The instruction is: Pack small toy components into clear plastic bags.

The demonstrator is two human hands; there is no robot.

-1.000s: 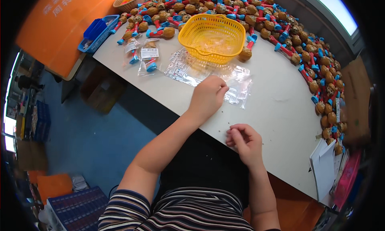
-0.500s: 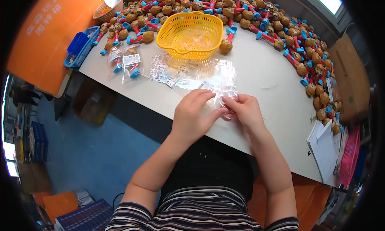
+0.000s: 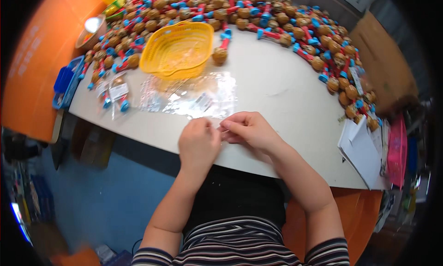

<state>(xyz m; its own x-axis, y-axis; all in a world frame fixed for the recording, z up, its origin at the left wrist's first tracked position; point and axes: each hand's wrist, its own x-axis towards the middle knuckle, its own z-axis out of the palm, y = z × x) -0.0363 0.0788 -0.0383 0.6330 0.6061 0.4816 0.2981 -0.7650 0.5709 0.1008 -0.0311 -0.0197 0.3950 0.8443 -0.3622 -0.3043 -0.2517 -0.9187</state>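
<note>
Over the table's near edge my two hands meet, fingertips almost touching. My left hand [image 3: 198, 143] is curled, its fingers bent inward and blurred. My right hand [image 3: 249, 129] pinches with thumb and forefinger beside it. A small glint shows between the fingertips, but what they hold is mostly hidden. Just beyond lie flat clear plastic bags [image 3: 217, 93], with printed slips at their left. Behind these stands a yellow perforated basket [image 3: 146, 58] with clear plastic in it. Left of the bags are packed toys [image 3: 118, 90] in clear bags with white labels.
A broad heap of toys [image 3: 318, 46] with brown round heads, red handles and blue ends curves along the table's far and right sides. A blue basket [image 3: 69, 83] stands at the left edge. White papers [image 3: 362, 150], a pink basket [image 3: 397, 150] and a cardboard box [image 3: 380, 58] are at the right.
The view has swung, so the table and its things appear farther left. My hands have drawn closer together nearer the table edge, and my left fingers have curled in.
</note>
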